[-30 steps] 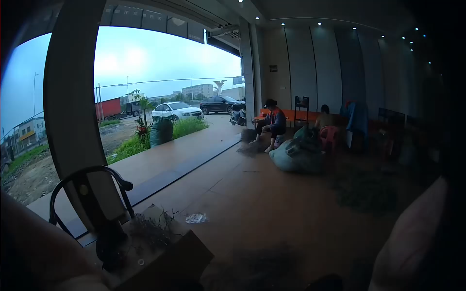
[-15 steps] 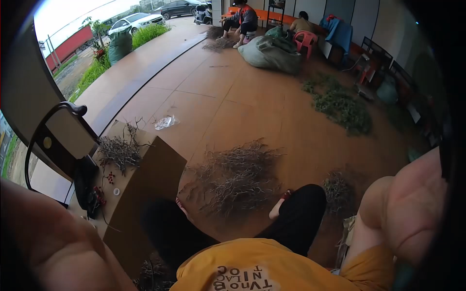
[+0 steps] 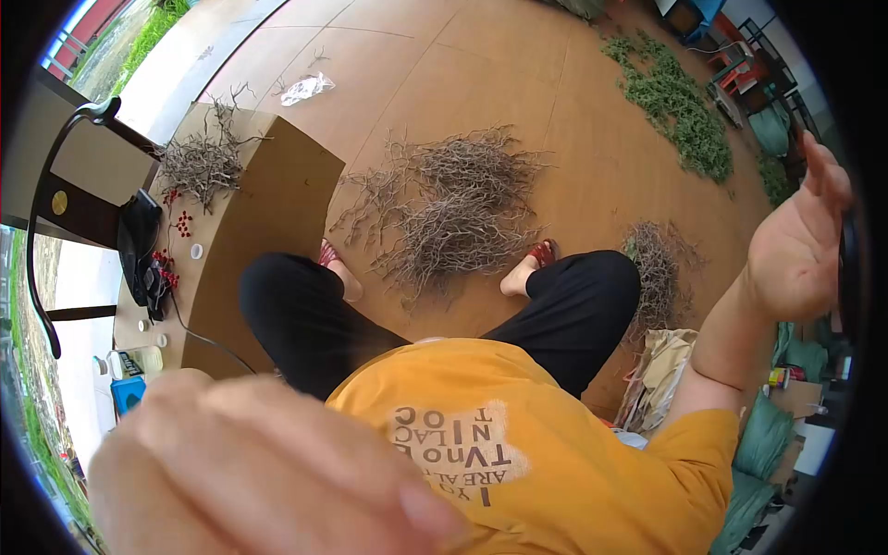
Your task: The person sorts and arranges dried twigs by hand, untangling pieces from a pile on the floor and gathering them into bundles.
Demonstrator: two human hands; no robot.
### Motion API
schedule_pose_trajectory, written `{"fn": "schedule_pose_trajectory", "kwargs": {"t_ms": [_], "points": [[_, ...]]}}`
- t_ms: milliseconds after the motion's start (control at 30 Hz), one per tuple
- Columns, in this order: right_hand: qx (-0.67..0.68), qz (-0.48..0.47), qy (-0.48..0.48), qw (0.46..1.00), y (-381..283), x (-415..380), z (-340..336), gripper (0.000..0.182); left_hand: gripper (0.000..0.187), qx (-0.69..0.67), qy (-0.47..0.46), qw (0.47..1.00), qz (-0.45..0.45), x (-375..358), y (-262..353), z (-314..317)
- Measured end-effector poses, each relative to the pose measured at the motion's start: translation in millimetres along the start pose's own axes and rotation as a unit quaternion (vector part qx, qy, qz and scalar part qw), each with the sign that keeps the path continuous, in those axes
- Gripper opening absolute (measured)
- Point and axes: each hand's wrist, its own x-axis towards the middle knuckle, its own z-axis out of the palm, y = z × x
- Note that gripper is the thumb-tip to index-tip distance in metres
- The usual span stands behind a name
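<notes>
My left hand (image 3: 277, 472) is large and blurred at the bottom left, very near the lens, in front of the orange shirt (image 3: 555, 444). Its fingers look bent and side by side; whether anything is between them cannot be made out. Raised at the right edge is my right hand (image 3: 795, 245), palm showing and fingers pointing up, with nothing visible in it; part of it is cut off by the dark rim. Between my feet lies a pile of dry twigs (image 3: 462, 203). A smaller twig bundle (image 3: 655, 273) is beside my right knee.
At the left, a cardboard-coloured box (image 3: 277, 194) bears twigs (image 3: 202, 166), red berries (image 3: 183, 222) and a black bag (image 3: 139, 245). A dark curved chair arm (image 3: 55, 157) stands beyond. Green sprigs (image 3: 680, 111) and a clear plastic wrapper (image 3: 306, 88) lie on the floor (image 3: 499, 55).
The view has tilted down, and the people at the back have left the frame. My left hand has come into view in front of the shirt; my right hand now shows its fingers.
</notes>
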Motion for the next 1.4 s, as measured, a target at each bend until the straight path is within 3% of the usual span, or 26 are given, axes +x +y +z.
{"fn": "schedule_pose_trajectory", "kwargs": {"t_ms": [67, 133, 200, 233, 267, 300, 333, 367, 400, 433, 467, 533, 567, 600, 667, 700, 800, 833, 900, 1000, 1100, 1133, 1233, 1267, 1367, 1400], "points": [[0.001, 0.01, 0.039, 0.999, 14.5, -7.2, 32.4, 0.039, 0.046, -0.173, -0.003, 0.979, 0.109, -2.2, -26.1, 14.0], [-0.004, 0.02, 0.1, 0.995, 32.2, -29.5, 62.5, 0.038, 0.048, -0.164, -0.04, 0.933, 0.317, 6.7, -36.7, 1.1], [0.035, 0.075, 0.129, 0.988, 52.8, -57.1, 80.4, 0.035, 0.036, 0.022, -0.109, 0.788, 0.605, 24.7, -52.7, -36.2], [0.059, 0.103, 0.144, 0.982, 63.9, -70.5, 92.5, 0.034, 0.032, -0.181, -0.276, 0.858, 0.395, 12.3, -56.5, -59.9], [0.069, 0.146, 0.171, 0.972, 76.3, -81.5, 108.5, 0.031, 0.035, -0.363, -0.409, 0.826, 0.138, -4.9, -70.8, -83.3], [0.078, 0.192, 0.195, 0.959, 88.5, -94.2, 123.0, 0.028, 0.038, -0.325, -0.413, 0.846, 0.088, -0.9, -110.2, -106.0], [0.1, 0.25, 0.198, 0.943, 101.7, -111.3, 134.2, 0.026, 0.038, -0.277, -0.415, 0.866, -0.031, -7.7, -161.1, -149.7], [0.121, 0.309, 0.199, 0.922, 114.0, -129.4, 146.0, 0.024, 0.037, -0.286, -0.07, 0.936, -0.194, -37.2, -209.8, -158.6], [0.114, 0.377, 0.177, 0.902, 125.2, -150.6, 156.7, 0.023, 0.039, -0.077, 0.168, 0.897, -0.401, -34.5, -257.7, -172.9], [0.104, 0.443, 0.154, 0.877, 135.2, -172.9, 165.3, 0.022, 0.044, 0.086, 0.227, 0.832, -0.499, -68.9, -328.5, -210.6], [0.094, 0.506, 0.13, 0.847, 144.1, -187.9, 172.6, 0.021, 0.058, 0.314, 0.176, 0.729, -0.583, -133.7, -401.2, -257.7], [0.129, 0.585, 0.096, 0.795, 148.7, -185.3, 178.8, 0.02, 0.085, 0.502, 0.047, 0.576, -0.644, -216.1, -458.4, -304.2], [0.146, 0.62, 0.078, 0.767, 150.0, -181.1, 181.7, 0.019, 0.098, 0.532, -0.002, 0.524, -0.664, -262.9, -474.1, -324.1], [0.143, 0.591, 0.064, 0.791, 152.9, -181.7, 183.2, 0.019, 0.111, 0.562, -0.048, 0.472, -0.677, -293.0, -484.7, -335.2], [0.105, 0.533, 0.008, 0.839, 162.1, -185.9, 184.2, 0.018, 0.119, 0.519, -0.02, 0.411, -0.749, -291.6, -479.6, -326.2], [0.086, 0.546, -0.008, 0.834, 165.5, -187.6, 185.1, 0.018, 0.123, 0.494, -0.007, 0.378, -0.783, -293.1, -477.8, -319.9], [0.053, 0.571, -0.043, 0.818, 171.2, -192.8, 188.0, 0.017, 0.132, 0.489, 0.087, 0.381, -0.78, -298.1, -504.6, -283.3], [0.053, 0.578, -0.048, 0.813, 173.9, -193.8, 190.8, 0.017, 0.126, 0.524, 0.092, 0.372, -0.76, -304.7, -514.2, -269.3], [0.045, 0.587, -0.058, 0.806, 176.7, -193.6, 192.6, 0.017, 0.1, 0.563, 0.174, 0.415, -0.693, -342.7, -528.2, -253.4], [0.063, 0.586, -0.08, 0.804, 174.7, -189.6, 196.4, 0.017, 0.063, 0.507, 0.202, 0.373, -0.75, -370.3, -536.2, -250.1], [0.069, 0.566, -0.124, 0.812, 169.5, -185.0, 198.9, 0.016, 0.04, 0.44, 0.266, 0.437, -0.738, -372.9, -525.3, -252.2], [0.068, 0.542, -0.132, 0.827, 169.2, -184.9, 201.6, 0.014, 0.035, 0.5, 0.259, 0.447, -0.695, -379.7, -528.7, -254.2], [0.105, 0.56, -0.138, 0.81, 161.2, -182.2, 208.5, 0.014, 0.026, 0.391, 0.33, 0.532, -0.675, -409.3, -543.3, -272.9], [0.095, 0.535, -0.16, 0.824, 159.4, -176.4, 210.7, 0.013, 0.029, 0.329, 0.362, 0.514, -0.704, -400.9, -535.9, -275.7], [0.142, 0.534, -0.143, 0.821, 154.0, -188.6, 218.4, 0.015, 0.023, 0.04, 0.449, 0.525, -0.722, -304.7, -469.9, -252.6], [0.134, 0.528, -0.161, 0.823, 153.8, -194.7, 219.0, 0.016, 0.017, 0.034, 0.467, 0.555, -0.688, -268.1, -443.6, -236.2]]}}
